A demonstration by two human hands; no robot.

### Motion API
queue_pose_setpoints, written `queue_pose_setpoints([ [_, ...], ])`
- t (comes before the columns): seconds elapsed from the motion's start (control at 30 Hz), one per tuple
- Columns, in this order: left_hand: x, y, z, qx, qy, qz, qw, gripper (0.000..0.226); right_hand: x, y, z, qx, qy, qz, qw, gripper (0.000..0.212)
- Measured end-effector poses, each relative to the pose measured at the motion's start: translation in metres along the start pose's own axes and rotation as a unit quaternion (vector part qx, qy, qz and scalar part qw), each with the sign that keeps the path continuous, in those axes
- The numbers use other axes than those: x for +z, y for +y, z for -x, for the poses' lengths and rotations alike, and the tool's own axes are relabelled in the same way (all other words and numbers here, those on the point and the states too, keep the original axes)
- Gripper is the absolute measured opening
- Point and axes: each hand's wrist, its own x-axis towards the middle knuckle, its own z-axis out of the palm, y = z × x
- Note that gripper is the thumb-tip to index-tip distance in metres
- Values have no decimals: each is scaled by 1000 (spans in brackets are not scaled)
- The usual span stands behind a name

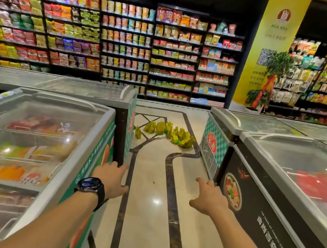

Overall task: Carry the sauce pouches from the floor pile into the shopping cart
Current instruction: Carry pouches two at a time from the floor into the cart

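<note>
A pile of yellow-green sauce pouches (169, 133) lies on the shiny floor at the far end of the aisle, several upright and several toppled on the right side. My left hand (112, 177), with a black watch on its wrist, stretches forward with fingers apart and holds nothing. My right hand (208, 197) also reaches forward, empty, fingers spread. Both hands are well short of the pile. No shopping cart is in view.
Glass-topped chest freezers flank the aisle: one row on the left (31, 135), one on the right (293, 175). Stocked shelves (128, 45) line the far wall. A yellow banner pillar (269, 53) and a potted plant (262, 91) stand at the back right.
</note>
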Motion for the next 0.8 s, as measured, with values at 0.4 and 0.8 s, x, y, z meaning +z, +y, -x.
queue_pose_setpoints([
  [0.4,-15,-12,-286,-34,-13,19,999,70,-37,-30,-318,-56,-32,-1,998,82],
  [0.8,-4,-88,-615,-11,-39,31,999,70,-44,-110,-614,-12,-52,-41,998,82],
])
